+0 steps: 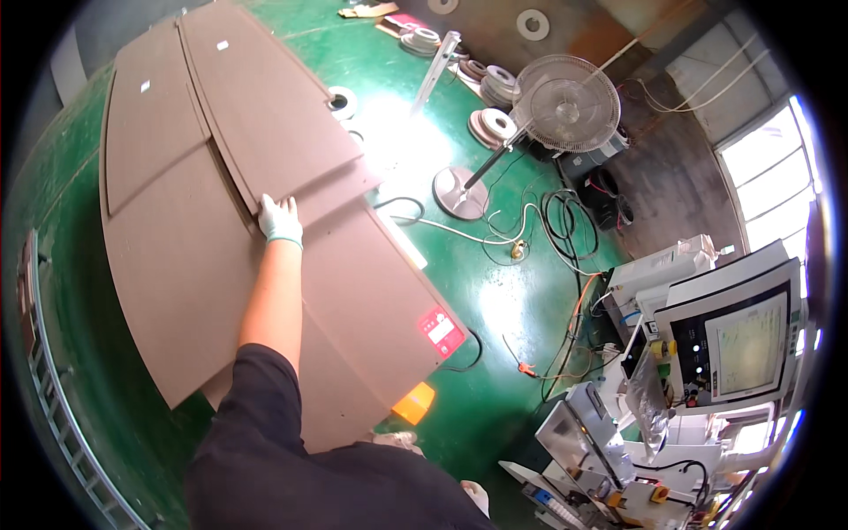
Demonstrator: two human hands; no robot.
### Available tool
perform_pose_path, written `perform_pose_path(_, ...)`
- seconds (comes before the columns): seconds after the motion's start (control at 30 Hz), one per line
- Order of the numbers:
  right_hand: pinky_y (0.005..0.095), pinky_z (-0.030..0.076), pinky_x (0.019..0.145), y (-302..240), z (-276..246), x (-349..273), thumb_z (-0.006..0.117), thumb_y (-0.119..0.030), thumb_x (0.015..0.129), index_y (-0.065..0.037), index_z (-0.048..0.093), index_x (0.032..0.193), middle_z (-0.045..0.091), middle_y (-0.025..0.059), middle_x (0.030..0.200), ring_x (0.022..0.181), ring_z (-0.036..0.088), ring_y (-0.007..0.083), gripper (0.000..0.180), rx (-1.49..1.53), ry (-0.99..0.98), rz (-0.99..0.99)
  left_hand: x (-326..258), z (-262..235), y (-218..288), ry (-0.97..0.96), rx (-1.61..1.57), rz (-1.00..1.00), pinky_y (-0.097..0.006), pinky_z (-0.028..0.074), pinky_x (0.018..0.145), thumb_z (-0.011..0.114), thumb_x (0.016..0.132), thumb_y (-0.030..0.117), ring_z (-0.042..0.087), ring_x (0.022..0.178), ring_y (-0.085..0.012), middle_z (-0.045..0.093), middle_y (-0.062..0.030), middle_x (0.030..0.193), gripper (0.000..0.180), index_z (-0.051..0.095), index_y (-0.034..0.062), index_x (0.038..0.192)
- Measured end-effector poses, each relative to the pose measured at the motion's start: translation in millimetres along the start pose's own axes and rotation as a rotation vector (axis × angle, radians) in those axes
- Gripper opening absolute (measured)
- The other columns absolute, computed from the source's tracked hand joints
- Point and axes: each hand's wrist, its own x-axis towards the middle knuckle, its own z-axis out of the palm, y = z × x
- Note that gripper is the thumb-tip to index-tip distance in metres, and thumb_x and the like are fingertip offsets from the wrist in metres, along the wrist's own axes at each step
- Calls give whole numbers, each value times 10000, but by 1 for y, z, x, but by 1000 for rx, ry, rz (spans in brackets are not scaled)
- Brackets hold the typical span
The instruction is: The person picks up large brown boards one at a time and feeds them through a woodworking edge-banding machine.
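Note:
My left hand [282, 221], in a white glove with a green cuff, has its fingers curled over the near edge of a brown flat panel [265, 106]. That panel carries a small white sticker and lies overlapping other brown panels. To its left is a second brown panel [155, 106], also with a white sticker. Beneath them a larger brown sheet [362, 309] bears a red label [441, 330] at its corner. At the bottom, a white shape that looks like my gloved right hand [476, 496] shows beside my dark shirt; its fingers are hidden.
A standing fan [565, 104] rises from the green floor, with discs and rolls [493, 128] near it. Hoses and cables [570, 225] lie coiled to the right. A machine with a screen [749, 349] stands at the right. A metal ladder-like rail [62, 406] runs along the left.

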Motion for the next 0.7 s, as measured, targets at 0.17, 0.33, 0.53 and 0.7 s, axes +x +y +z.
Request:
perform_pose_path(0.17,442,525,977,-32,9,-7,581,-363,1011,-98,737,1186,738,179,1137,1104,670,371,354,-379,-135,-251,-22,-4,-10,51,86,-36,-419,422,1226,592,1064,408,260,1583,-324,177,-212,1728,799,207,-16,1621)
perform_pose_path(0.33,304,544,769,-21,20,75,642,-206,987,-3,750,1102,736,51,927,854,666,144,257,-117,23,-330,-110,-35,-59,60,62,-202,-370,545,1099,645,1050,359,496,1417,-307,390,-195,1612,713,309,10,1573)
perform_pose_path(0.53,322,542,831,-206,84,106,658,-369,1040,-24,723,1126,725,58,1014,896,662,162,361,183,-313,-517,-199,-139,-94,14,-45,-572,-350,638,854,668,1045,267,732,946,-207,737,-81,1075,200,667,88,1134)
perform_pose_path(0.7,397,552,971,-306,124,52,621,-383,1047,-97,638,1289,729,94,1185,1047,700,226,375,888,-683,-177,-329,-203,-94,8,150,-918,-342,621,809,647,1046,244,740,890,-215,759,-59,987,153,693,100,1070)
